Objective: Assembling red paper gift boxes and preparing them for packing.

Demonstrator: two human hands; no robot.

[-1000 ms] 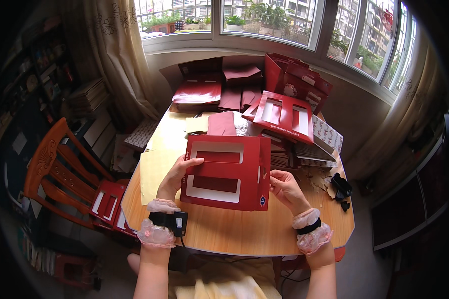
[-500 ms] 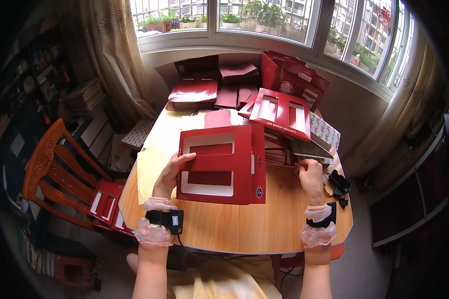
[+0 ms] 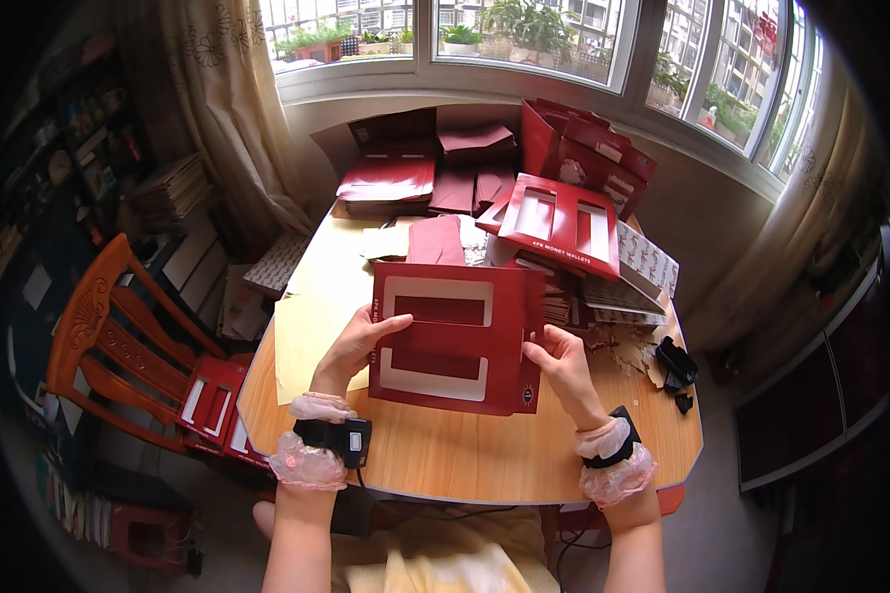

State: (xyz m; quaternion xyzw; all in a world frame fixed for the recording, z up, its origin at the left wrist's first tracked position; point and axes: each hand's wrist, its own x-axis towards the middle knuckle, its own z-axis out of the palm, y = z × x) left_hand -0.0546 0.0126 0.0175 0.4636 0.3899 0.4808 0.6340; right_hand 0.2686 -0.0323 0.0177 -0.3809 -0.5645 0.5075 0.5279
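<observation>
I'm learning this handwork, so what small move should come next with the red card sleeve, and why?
Probably press along the right edge of the red card sleeve with the right hand: its thumb already lies there, and the left hand grips the opposite edge, so the card seems steady enough.

Yellow sheet (image 3: 307, 346) on wooden table (image 3: 445, 460)

From head height, the fisheye view (straight edges bow near its rim) faces down and forward, close over left hand (image 3: 349, 348) and right hand (image 3: 568, 372) at mid-frame, table (image 3: 445, 450) beneath, window (image 3: 423, 49) farther off along the top.
</observation>
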